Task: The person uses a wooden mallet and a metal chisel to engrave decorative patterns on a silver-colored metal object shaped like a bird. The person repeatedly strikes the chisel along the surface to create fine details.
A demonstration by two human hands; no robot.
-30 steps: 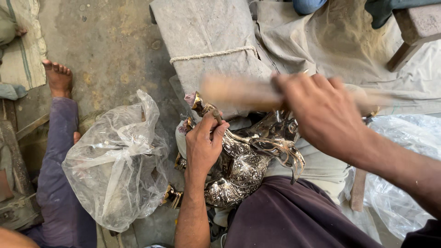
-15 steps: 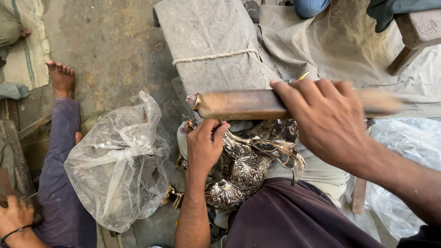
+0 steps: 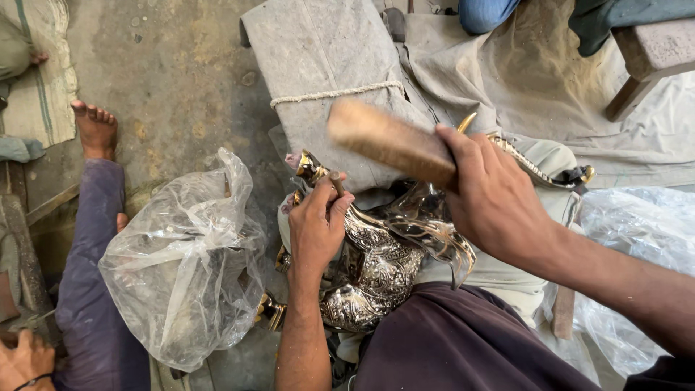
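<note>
1. Left hand (image 3: 318, 224) is clenched around a small punch tool (image 3: 337, 182), tip set against an ornate silver and gold metal piece (image 3: 380, 261) resting on the person's lap.
2. Right hand (image 3: 496, 199) grips a wooden mallet (image 3: 387, 141), raised above the punch; the mallet is blurred.
3. Metal piece lies over pale cloth on the lap, partly under the left wrist, with embossed panels and curved polished parts; its gold tip pokes out near the thumb.
4. Handling guess: rigid, probably fairly heavy, with slick polished curves and thin edges that could dent or scratch. Better held on the textured embossed body than on the thin curved ends.
5. Clear plastic bag (image 3: 184, 264) sits just left of the lap, light and crinkly.
6. Another person's bare foot (image 3: 94, 127) and hand (image 3: 25, 358) show at far left, well apart.
</note>
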